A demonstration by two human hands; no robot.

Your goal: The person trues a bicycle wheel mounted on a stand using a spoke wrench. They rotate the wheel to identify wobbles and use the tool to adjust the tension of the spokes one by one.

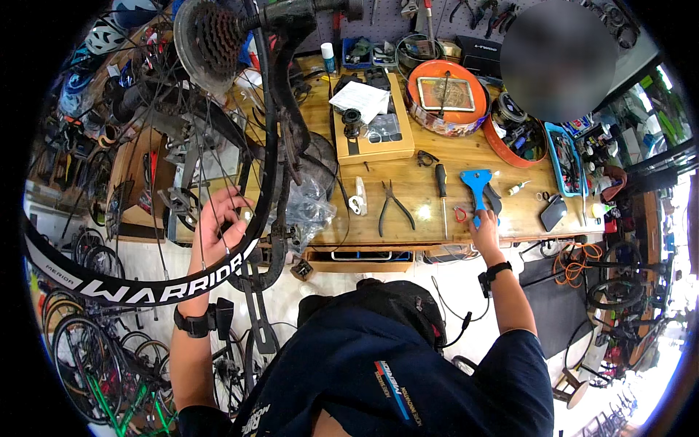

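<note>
My left hand (217, 224) is behind the spokes of a black-rimmed bicycle wheel (156, 291), its fingers curled toward the thumb. Whatever lies between them is too small to name. On the right, my right hand (486, 227) closes round the handle of a blue tool with a wide flat head (477, 178), at the front of the wooden workbench (429, 231). Beside that tool lie a screwdriver (443, 191) with a dark handle and a pair of pliers (395, 207) with spread handles. A cassette (211, 40) of sprockets hangs at the upper left.
A clear plastic bag (306, 211) rests by the wheel. Behind the tools are a yellow cardboard box (393, 146), a round orange tray (429, 69), an orange bowl (520, 160) and a blue basket (557, 138). A drawer (357, 266) juts out below the bench. Bicycles stand at both sides.
</note>
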